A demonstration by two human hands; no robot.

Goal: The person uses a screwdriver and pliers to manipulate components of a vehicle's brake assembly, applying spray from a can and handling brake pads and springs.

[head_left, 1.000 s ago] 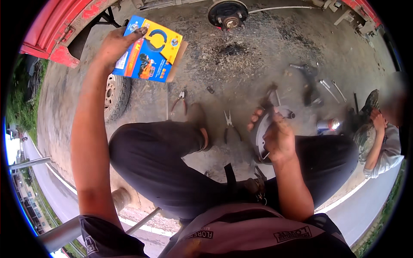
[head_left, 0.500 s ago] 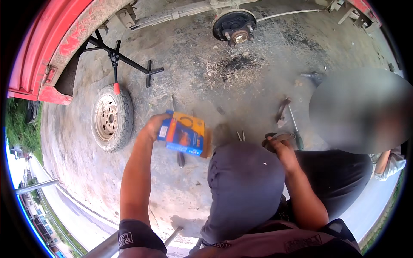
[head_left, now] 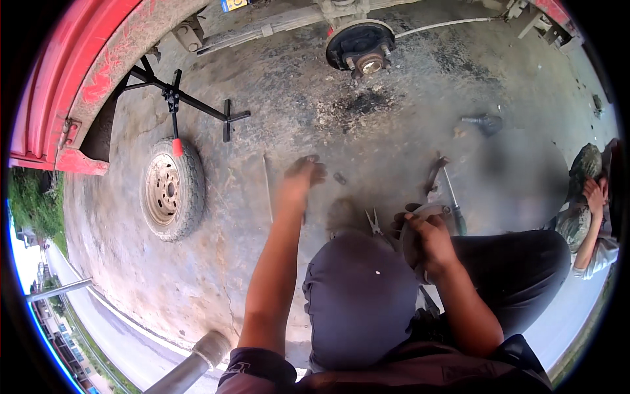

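Note:
My left hand (head_left: 305,172) hangs over the concrete floor with its fingers apart and holds nothing. By my right knee, my right hand (head_left: 430,233) is closed round a curved grey brake shoe (head_left: 411,246); my fingers hide part of it. Between my hands, long-nose pliers (head_left: 374,222) lie with their jaws apart. A thin metal rod (head_left: 268,187) lies left of my left forearm. Beyond my right hand are a screwdriver with a green handle (head_left: 454,203) and a brown curved metal piece (head_left: 436,174). A blue and yellow box (head_left: 233,5) shows at the top edge, partly cut off.
Ahead is a bare wheel hub with its backing plate (head_left: 359,49) under the red vehicle (head_left: 49,92). At left stand a wheel (head_left: 172,190) and a black metal stand (head_left: 190,100). A dark tool (head_left: 484,123) lies far right. Another person's hand (head_left: 594,195) is at the right edge.
The blue and yellow box has left my left hand and a box of those colours now shows at the top edge. That hand has moved right and forward. My right hand still grips the brake shoe.

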